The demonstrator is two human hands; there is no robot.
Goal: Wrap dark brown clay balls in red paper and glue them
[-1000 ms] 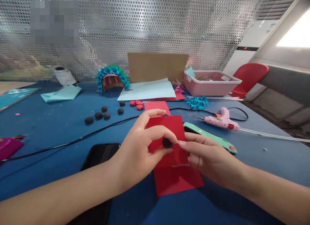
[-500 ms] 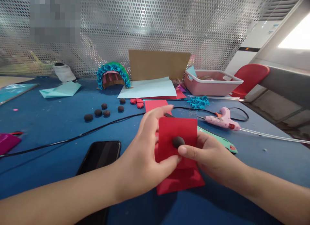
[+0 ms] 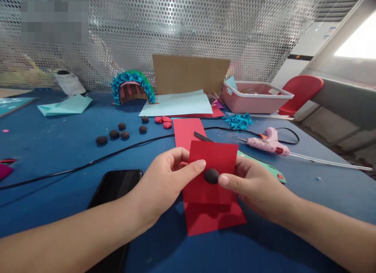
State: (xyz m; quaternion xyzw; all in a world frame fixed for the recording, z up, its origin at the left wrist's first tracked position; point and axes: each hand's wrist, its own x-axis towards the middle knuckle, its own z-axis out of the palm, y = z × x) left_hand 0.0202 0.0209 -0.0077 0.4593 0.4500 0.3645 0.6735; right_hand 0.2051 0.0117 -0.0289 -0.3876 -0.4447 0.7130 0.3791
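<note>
Both of my hands hold a small red piece of paper (image 3: 202, 155) upright above the table, one at each side. My left hand (image 3: 169, 179) has its thumb across the front of the paper and its fingers behind. My right hand (image 3: 255, 183) pinches the right edge, its thumb beside a dark oval stone-like lump (image 3: 211, 176) at the middle of the paper. Below lies another red sheet (image 3: 202, 222). Behind is a further red strip (image 3: 189, 130), with the blade of a green utility knife (image 3: 273, 172) over it; my right hand partly hides the knife.
Several dark lumps (image 3: 114, 134) lie left of centre near a black cable (image 3: 123, 149). A phone (image 3: 117, 185) is by my left forearm. A pink glue gun (image 3: 268, 141) lies right. Behind stand a pink basket (image 3: 258, 102), a blue-trimmed arch (image 3: 133, 78) and cardboard (image 3: 190, 75).
My left hand has shifted from spreading around the paper to gripping its left edge, thumb on the front. The view has moved slightly, and more of the knife blade shows.
</note>
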